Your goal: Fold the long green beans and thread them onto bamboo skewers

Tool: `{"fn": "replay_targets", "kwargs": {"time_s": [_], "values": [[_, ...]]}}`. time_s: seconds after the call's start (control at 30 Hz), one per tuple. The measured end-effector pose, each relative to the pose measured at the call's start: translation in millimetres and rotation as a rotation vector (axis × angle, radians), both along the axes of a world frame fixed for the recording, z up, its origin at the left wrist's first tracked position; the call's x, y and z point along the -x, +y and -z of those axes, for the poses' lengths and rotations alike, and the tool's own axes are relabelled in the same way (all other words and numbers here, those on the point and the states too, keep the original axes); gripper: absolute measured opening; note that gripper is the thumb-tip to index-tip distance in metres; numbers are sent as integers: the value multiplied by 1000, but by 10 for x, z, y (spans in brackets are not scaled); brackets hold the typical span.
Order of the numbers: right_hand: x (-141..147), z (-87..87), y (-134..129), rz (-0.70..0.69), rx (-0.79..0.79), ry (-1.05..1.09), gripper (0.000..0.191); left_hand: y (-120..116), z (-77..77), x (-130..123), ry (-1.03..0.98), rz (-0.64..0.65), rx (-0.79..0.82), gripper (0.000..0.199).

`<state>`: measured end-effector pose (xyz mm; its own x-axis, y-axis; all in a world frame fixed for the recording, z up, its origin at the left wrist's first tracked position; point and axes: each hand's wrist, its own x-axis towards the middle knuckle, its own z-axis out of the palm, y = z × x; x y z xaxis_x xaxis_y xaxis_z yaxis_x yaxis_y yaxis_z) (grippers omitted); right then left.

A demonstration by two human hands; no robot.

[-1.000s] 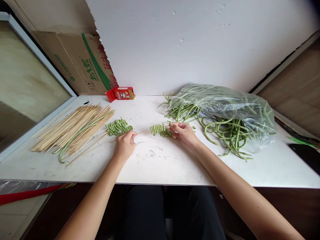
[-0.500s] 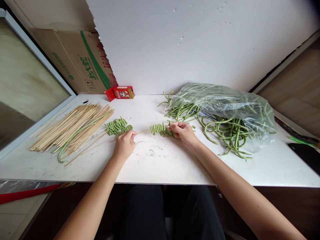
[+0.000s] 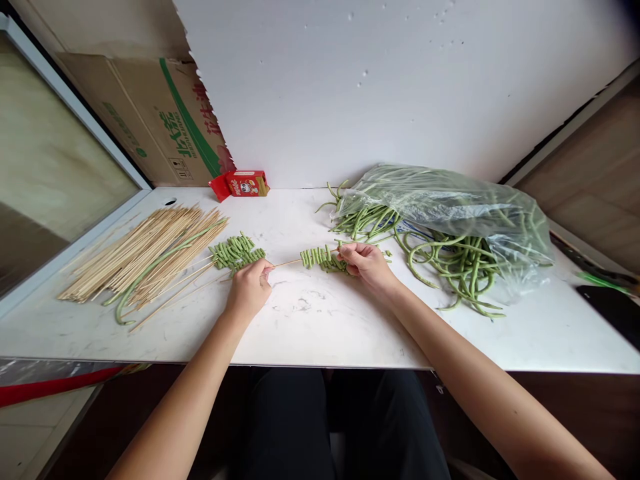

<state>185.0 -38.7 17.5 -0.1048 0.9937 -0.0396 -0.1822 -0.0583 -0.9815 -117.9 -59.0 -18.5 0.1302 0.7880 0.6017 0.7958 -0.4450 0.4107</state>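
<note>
My left hand (image 3: 249, 287) is closed in a pinch on a thin bamboo skewer (image 3: 287, 263). Short pieces of long bean (image 3: 315, 257) sit side by side across the skewer. At their right end my right hand (image 3: 367, 263) is closed, thumb and finger pressed on a long bean by the skewer's tip; its grip partly hides the bean. Just beyond my left hand lie finished-looking skewers of bean pieces (image 3: 235, 251), their bare sticks pointing left.
A big pile of bamboo skewers (image 3: 145, 250) covers the left of the white table (image 3: 310, 333), one long bean (image 3: 150, 270) across it. At right, loose long beans (image 3: 467, 273) spill from a clear plastic bag (image 3: 450, 193). A red box (image 3: 247, 184) stands at the back.
</note>
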Motion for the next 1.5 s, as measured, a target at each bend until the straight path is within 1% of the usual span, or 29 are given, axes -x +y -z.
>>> {"fn": "replay_targets", "kwargs": {"time_s": [0.27,0.43,0.67,0.8,0.9,0.97,1.03,1.13,1.2,1.27,1.33,1.4,1.43,1.5], "values": [[-6,39,12,-4,14,10,45,-12,-5,3,17,2,44,28],[22,75,10,-22,-3,1,41,-15,-12,-8,36,18,51,30],[69,94,11,-35,-17,-3,38,-7,-1,-35,28,48,-38,31],[65,99,11,-10,-48,-37,40,-11,9,-37,34,42,-38,32],[54,67,7,-10,-67,-88,42,-7,11,-37,30,34,-45,32],[17,15,13,-1,-78,-137,44,1,8,-37,24,22,-52,31],[-57,-58,31,26,-120,-230,46,8,1,-38,7,-10,-54,29],[-223,-164,74,60,-254,-469,48,10,-8,-37,-30,-61,-53,27],[-333,-201,102,63,-321,-644,42,6,-12,-35,-40,-68,-44,26],[-413,-201,120,27,-336,-803,31,2,-13,-34,-39,-61,-35,24],[-448,-174,123,-55,-312,-912,24,3,-12,-34,-37,-61,-25,23],[-442,-133,113,-115,-293,-957,26,7,-11,-35,-39,-68,-19,23],[-429,-111,107,-118,-291,-960,29,10,-11,-35,-40,-69,-17,23],[-395,-68,95,-75,-304,-941,36,13,-10,-36,-40,-63,-20,23]]}}
